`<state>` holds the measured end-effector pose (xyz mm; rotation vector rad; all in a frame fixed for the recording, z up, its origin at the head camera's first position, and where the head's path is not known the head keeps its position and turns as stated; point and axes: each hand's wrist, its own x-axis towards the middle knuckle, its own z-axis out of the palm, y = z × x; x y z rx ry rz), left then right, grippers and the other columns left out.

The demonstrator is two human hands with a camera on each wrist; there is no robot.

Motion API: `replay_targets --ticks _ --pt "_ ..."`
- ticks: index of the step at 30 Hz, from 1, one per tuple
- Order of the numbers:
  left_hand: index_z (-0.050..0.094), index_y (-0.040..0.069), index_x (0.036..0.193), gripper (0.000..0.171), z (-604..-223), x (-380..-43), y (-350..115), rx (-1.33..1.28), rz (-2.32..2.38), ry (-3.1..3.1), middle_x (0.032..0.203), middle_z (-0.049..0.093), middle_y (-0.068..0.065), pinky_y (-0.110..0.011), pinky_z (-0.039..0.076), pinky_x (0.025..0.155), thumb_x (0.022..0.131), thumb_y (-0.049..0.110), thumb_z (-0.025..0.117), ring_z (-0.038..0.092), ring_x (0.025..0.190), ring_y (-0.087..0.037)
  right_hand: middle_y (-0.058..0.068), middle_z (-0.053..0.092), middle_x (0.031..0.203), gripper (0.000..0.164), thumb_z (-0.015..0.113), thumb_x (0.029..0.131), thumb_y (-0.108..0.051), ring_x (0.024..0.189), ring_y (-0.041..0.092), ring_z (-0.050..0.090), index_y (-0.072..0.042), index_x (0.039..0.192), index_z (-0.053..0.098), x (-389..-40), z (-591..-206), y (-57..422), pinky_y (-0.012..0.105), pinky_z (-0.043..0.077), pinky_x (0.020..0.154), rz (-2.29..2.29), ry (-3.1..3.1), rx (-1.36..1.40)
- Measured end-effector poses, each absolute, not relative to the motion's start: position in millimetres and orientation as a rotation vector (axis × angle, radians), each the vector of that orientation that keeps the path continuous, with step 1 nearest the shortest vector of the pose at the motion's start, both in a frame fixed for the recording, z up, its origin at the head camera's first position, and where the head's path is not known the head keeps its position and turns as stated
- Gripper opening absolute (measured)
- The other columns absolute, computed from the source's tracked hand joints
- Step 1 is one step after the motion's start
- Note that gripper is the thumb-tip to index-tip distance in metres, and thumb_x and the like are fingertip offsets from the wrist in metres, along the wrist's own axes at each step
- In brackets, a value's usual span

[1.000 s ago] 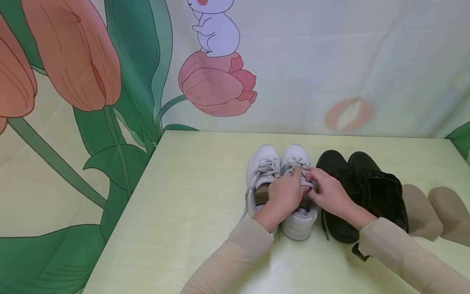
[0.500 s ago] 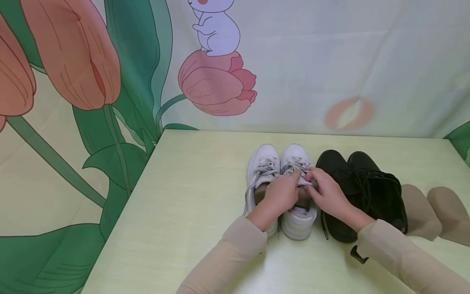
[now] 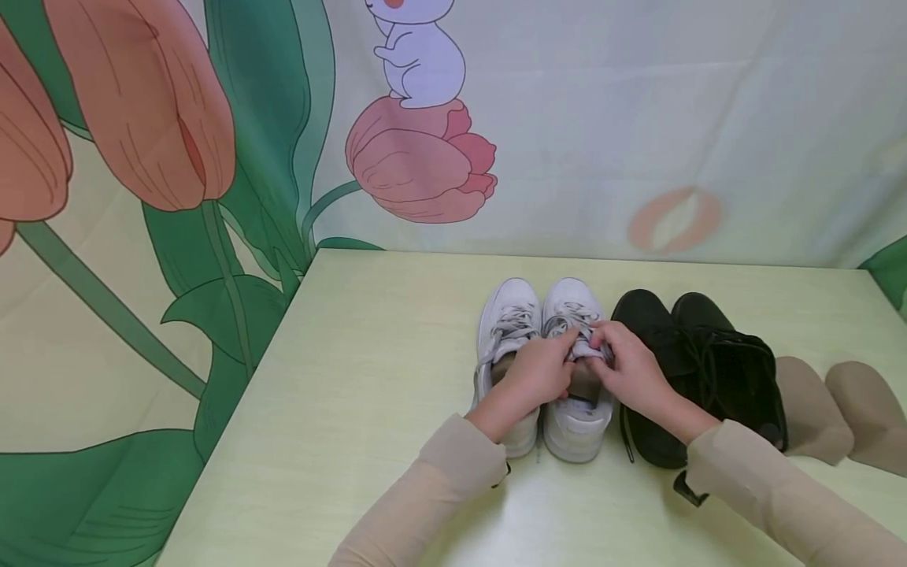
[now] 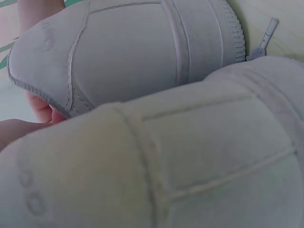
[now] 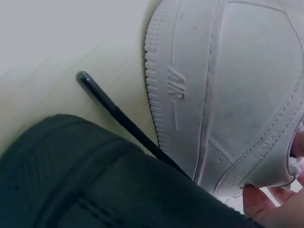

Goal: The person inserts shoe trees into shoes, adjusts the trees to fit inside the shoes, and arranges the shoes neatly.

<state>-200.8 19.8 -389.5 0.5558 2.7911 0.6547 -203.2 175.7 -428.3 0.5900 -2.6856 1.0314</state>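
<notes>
A printed cloth (image 3: 567, 142) is filling the background, its tulips and a white cartoon animal showing beyond the far and left edges of a pale yellow tabletop (image 3: 361, 394). Two beige sleeves (image 3: 425, 496) are reaching in from the tabletop's near side. A pair of black lace-up shoes (image 3: 708, 354) is standing right of centre, toes pointing at the far edge, and the right sleeve is passing over the near end of it. Just to its left, nearer the middle of the far edge, a pair of white lace-up shoes (image 3: 516, 296) is standing side by side, toes also facing that edge. Toward the tabletop's right edge, two rounded beige pieces (image 3: 815, 409) are lying beside the black pair.

The person's right hand (image 3: 638, 366) is pinching the upper edge of the right-hand white shoe (image 3: 572, 439), thumb and fingers bent around its collar near the tongue. The left hand (image 3: 534, 370) is touching the same shoe from the other side, below its grey laces (image 3: 569, 316); whether its fingers are closing on anything cannot be told. A brown insole (image 3: 585, 384) is showing inside that shoe. In the right wrist view, a dark lace (image 5: 121, 121) is trailing onto the tabletop, and raised lettering (image 5: 176, 83) on the white sole is reading "AIR".
</notes>
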Motion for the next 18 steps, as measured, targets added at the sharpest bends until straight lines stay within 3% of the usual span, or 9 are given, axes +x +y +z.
replay_targets --ticks 5,9,18 --pt "0.038 0.018 0.134 0.046 -387 -200 14 0.521 0.752 2.777 0.05 0.055 0.009 -0.017 0.04 0.06 0.089 0.017 0.048 0.051 0.044 0.0 0.015 0.052 0.1 0.029 0.067 0.073 -0.01 0.085 0.026 0.047 -0.002 0.093 0.048 -203 -428 171 0.039 0.038 0.072 0.979 -2.723 0.577" --pt "0.047 0.018 0.122 0.035 -385 -198 8 0.471 0.772 2.905 0.06 0.056 0.006 -0.022 0.039 0.056 0.087 0.021 0.052 0.052 0.054 -0.007 0.018 0.05 0.106 0.045 0.071 0.072 -0.02 0.096 0.032 0.045 0.0 0.105 0.047 -203 -430 166 0.046 0.037 0.081 0.952 -2.744 0.529" --pt "0.052 0.014 0.093 0.022 -388 -190 8 0.379 0.579 3.123 0.072 0.061 0.001 -0.029 0.043 0.053 0.08 0.029 0.062 0.06 0.066 -0.017 0.022 0.041 0.121 0.062 0.07 0.071 -0.021 0.104 0.037 0.038 0.0 0.121 0.039 -199 -435 157 0.049 0.036 0.084 0.865 -2.813 0.39"
